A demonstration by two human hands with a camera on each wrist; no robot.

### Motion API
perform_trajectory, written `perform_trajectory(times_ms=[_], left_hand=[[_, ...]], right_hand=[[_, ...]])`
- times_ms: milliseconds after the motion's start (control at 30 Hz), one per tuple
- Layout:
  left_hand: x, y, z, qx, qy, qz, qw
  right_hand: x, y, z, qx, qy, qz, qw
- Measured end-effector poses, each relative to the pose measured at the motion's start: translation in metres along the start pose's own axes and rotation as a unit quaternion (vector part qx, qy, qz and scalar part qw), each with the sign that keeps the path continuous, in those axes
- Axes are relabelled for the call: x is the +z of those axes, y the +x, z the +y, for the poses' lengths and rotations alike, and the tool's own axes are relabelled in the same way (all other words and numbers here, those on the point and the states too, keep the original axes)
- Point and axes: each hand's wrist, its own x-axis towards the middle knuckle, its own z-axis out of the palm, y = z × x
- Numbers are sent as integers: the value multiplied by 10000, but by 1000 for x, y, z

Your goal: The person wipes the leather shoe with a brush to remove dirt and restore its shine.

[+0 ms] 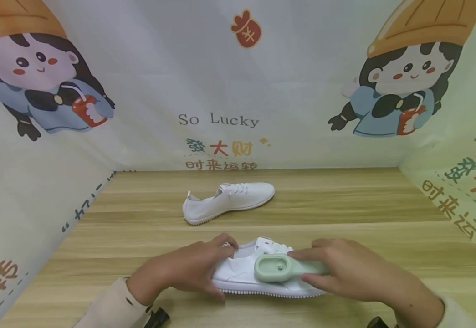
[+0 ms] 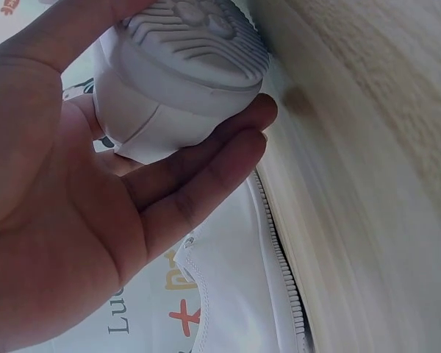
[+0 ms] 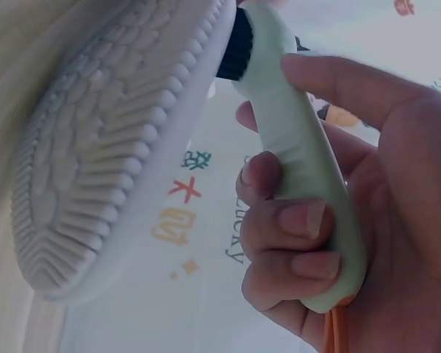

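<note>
A white lace-up shoe is tilted at the near side of the wooden table, its ridged sole facing the person. My left hand grips it by the heel, with fingers and thumb round the back. In my right hand is a pale green brush, fingers curled about its handle. The brush's dark bristles meet the shoe's side just above the sole, as the right wrist view shows. An orange cord hangs from the handle's end.
A second white shoe lies farther back on the wooden table, toe to the right. Printed cloth walls with cartoon figures and lettering enclose the table at the back and both sides.
</note>
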Motion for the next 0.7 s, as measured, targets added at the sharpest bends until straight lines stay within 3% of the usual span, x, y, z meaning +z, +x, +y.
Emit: perform_trajectory(times_ms=[300,700], left_hand=[[0,0,2,-9,-53,-61,10000],[0,0,1,-15,-181,-19,9998]], right_hand=[[3,0,-5,-210,-47,48,9998],[25,8,-15,-837,-390,646,9936]])
